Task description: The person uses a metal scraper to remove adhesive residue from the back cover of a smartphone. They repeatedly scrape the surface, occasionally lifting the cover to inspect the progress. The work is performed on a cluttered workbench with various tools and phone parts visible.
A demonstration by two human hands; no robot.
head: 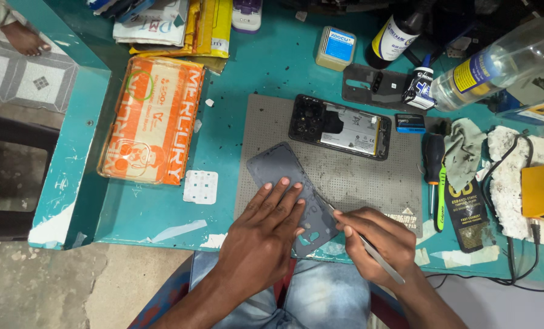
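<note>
Back cover [284,176] lower half hidden under left hand [263,234]; tweezers [369,247] tip unclear.

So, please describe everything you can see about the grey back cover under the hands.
The back cover is a thin, matte dark grey panel, seemingly plastic, with rounded corners and cutouts near its lower end. It lies flat and diagonal on the grey work mat, its lower end past the mat's edge. The left hand presses it down; the right hand holds metal tweezers at its edge.
</note>
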